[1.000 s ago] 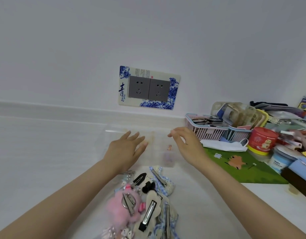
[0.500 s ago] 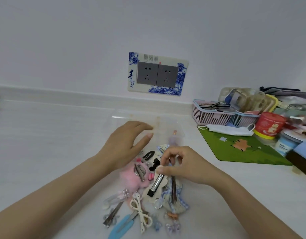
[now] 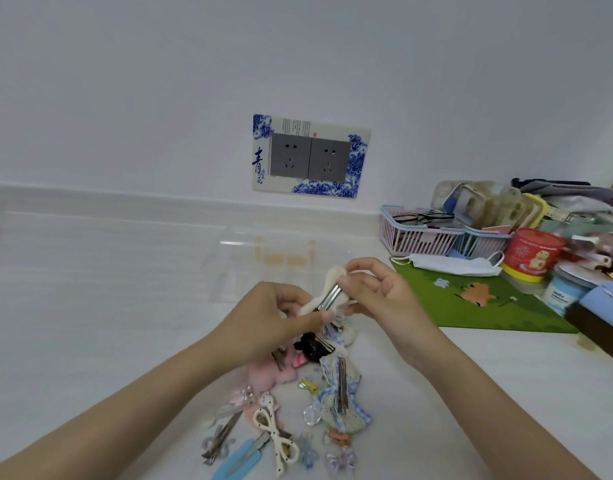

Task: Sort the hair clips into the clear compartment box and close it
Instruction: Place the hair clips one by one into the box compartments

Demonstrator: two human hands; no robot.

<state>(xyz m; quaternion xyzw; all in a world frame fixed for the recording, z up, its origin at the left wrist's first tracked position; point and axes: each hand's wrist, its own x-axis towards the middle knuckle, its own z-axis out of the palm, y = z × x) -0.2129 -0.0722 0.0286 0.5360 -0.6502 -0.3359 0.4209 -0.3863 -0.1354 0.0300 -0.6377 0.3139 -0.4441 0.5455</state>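
A cream plush hair clip point(image 3: 327, 295) with a metal clasp is held up between both hands above the pile. My left hand point(image 3: 274, 320) pinches its lower end, my right hand point(image 3: 377, 292) its upper end. Below lies the pile of hair clips point(image 3: 308, 403): a pink fluffy one, a black one, a blue checked bow, a blue snap clip, a cream bow and several small clear ones. The clear compartment box point(image 3: 263, 268) lies on the white counter just behind my hands, hard to make out; I cannot tell if its lid is up.
A green mat point(image 3: 471, 303) lies to the right with a white face mask point(image 3: 450, 265) on its far edge. Behind are a pink basket point(image 3: 419, 237) with glasses, a red tub point(image 3: 533, 254) and more clutter. A double wall socket point(image 3: 310, 157) sits above the counter.
My right hand picked the cream plush clip out of the pile and lifted it. My left hand came off the box and took hold of the clip's lower end.
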